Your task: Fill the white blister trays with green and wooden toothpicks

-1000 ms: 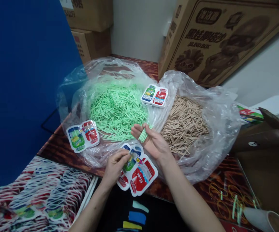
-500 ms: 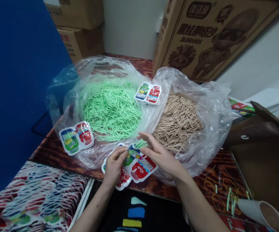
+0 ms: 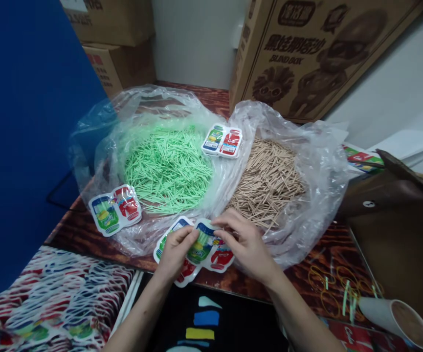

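Note:
A small clear-fronted pouch (image 3: 201, 244), printed with a green jar and a red jar, is held between my hands at the table's front edge. My left hand (image 3: 174, 252) pinches its left edge between thumb and fingers. My right hand (image 3: 247, 243) has its fingertips closed on the upper part near the middle, covering some of the red jar. Pale streaks show in the green jar's window. Under it lies a similar pouch (image 3: 176, 226), partly hidden by my left hand. Just beyond are a heap of green sticks (image 3: 170, 168) and a heap of brown sticks (image 3: 270, 181).
The heaps lie on clear plastic bags (image 3: 321, 156). One pouch (image 3: 116, 210) rests at left, and a small stack of pouches (image 3: 222, 141) between the heaps. A paper cup (image 3: 394, 318), rubber bands (image 3: 330, 300) and an open carton (image 3: 398, 244) are at right. A large carton (image 3: 284, 58) stands behind.
The green sticks that stuck out between my right fingers and the pouch's top no longer show. My right hand has come down and closed on the pouch.

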The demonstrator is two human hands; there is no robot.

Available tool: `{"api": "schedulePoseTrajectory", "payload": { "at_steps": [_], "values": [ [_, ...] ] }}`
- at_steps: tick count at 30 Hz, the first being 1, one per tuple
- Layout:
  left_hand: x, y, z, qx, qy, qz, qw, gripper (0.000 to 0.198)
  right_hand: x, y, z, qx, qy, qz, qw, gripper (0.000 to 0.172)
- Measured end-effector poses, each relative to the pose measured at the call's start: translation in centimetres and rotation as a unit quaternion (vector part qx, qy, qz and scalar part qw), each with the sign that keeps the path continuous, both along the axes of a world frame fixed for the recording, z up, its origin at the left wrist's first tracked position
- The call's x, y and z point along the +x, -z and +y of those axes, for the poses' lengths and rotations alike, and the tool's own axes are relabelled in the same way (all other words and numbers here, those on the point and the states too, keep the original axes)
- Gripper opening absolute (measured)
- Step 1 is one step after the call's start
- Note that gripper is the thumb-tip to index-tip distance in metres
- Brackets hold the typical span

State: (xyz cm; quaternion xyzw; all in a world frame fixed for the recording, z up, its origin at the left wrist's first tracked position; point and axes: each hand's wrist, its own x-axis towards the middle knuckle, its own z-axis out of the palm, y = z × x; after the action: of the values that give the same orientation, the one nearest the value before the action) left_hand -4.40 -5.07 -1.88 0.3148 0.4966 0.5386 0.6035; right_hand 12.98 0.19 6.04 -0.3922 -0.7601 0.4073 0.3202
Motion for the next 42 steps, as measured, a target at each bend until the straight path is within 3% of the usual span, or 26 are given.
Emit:
{"api": "schedulePoseTrajectory", "payload": {
  "at_steps": [6,12,15,17,19,20,22,25,27,29,32,35,38,42],
  "values": [
    [1.0,0.2,-0.1,0.02,-0.044,0.052,0.997,0.025,0.4,-0.1,0.1,-0.043,-0.052,-0.025,0.997,0.01],
    [1.5,-0.2,0.0,0.025,-0.034,0.077,0.996,0.029,0.6,0.6,-0.2,-0.028,-0.015,-0.013,0.999,0.011],
    [0.5,-1.2,0.2,0.015,0.076,0.078,0.994,0.027,0.6,0.9,-1.0,0.005,0.009,-0.038,0.999,0.014],
    [-0.5,-1.8,0.4,0.0,0.214,0.079,0.974,0.032,0.5,1.2,-1.8,0.031,0.018,-0.034,0.999,0.014],
    [-1.2,-2.1,0.7,0.002,0.293,0.114,0.949,0.021,0.5,1.4,-2.5,0.037,0.031,-0.018,0.999,0.015],
    [-1.4,-2.1,0.9,0.012,0.294,0.142,0.945,0.016,0.5,1.6,-2.8,0.029,0.049,-0.012,0.998,0.022],
    [-1.3,-2.0,1.1,0.05,0.232,0.205,0.95,0.013,0.7,2.0,-3.1,-0.001,0.098,-0.015,0.995,0.03],
    [-0.5,-1.8,1.1,0.132,0.11,0.28,0.944,0.009,1.5,2.5,-2.9,-0.032,0.126,-0.052,0.99,0.009],
    [0.0,-1.7,1.0,0.168,0.085,0.301,0.935,0.012,2.1,2.7,-2.6,-0.016,0.117,-0.071,0.99,0.025],
    [0.2,-1.8,0.8,0.167,0.112,0.291,0.935,0.013,2.7,2.8,-2.4,0.017,0.117,-0.08,0.99,0.03],
    [-0.2,-2.3,0.8,0.092,0.223,0.212,0.947,0.012,3.1,2.7,-2.5,0.071,0.1,-0.094,0.988,0.033],
    [-0.5,-2.9,1.2,0.021,0.306,0.107,0.946,0.028,2.9,2.7,-2.6,0.121,0.067,-0.096,0.986,0.036],
    [0.3,-3.2,1.6,0.016,0.294,0.098,0.951,0.026,2.5,2.9,-2.5,0.155,0.063,-0.095,0.981,0.036],
    [2.8,-2.4,1.3,0.037,0.212,0.141,0.966,0.012,2.2,3.3,-2.0,0.181,0.115,-0.097,0.972,0.04]
  ]
}}
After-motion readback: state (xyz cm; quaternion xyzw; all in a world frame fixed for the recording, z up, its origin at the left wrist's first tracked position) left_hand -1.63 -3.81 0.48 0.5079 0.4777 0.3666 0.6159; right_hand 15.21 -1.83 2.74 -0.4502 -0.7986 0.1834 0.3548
